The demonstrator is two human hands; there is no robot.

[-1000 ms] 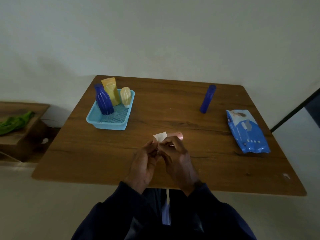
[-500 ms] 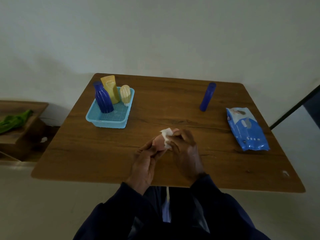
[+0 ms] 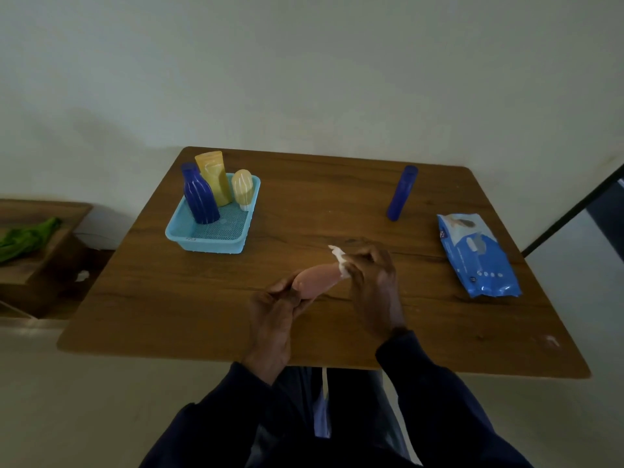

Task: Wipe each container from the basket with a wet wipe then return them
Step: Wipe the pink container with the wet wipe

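Mid-task. The person is at 6 o'clock of the wooden surface [image 3: 304,211], in dark sleeves. The left hand [image 3: 275,309] grips the near end of a pink container [image 3: 317,280], fingers curled round it. The container is held low over the surface and tilted, its far end pointing toward 1 o'clock. The right hand [image 3: 374,282] pinches a crumpled white wet wipe [image 3: 339,261] against that far end, fingers bunched on it. My reading of the step in hand: wiping the pink one.

The light blue basket [image 3: 206,243] sits at 10 o'clock. Three containers stand in it:
- a dark blue bottle [image 3: 199,197] at the front
- a yellow tube [image 3: 214,180] behind it
- a cream bottle [image 3: 242,189] to the right, with a white cap at its foot

I cannot tell whether any of these has been wiped. A slim blue tube [image 3: 401,192] stands alone at 1 o'clock, well apart from the basket. It is likely out for cleaning and not yet returned. Left to do, at the least: finish the pink one, then put it and the blue tube back. Possibly the three in the basket too.

A blue pack of wipes [image 3: 476,255] lies flat at 3 o'clock, near the edge.

Room: a plain pale wall [image 3: 304,79] behind the surface, in dim light. A low wooden shelf [image 3: 50,211] stands off at 9 o'clock with a green cloth [image 3: 27,236] on it. The floor [image 3: 84,400] is pale. A dark bar [image 3: 574,211] slants past the pack at 3 o'clock; I cannot tell what it is.
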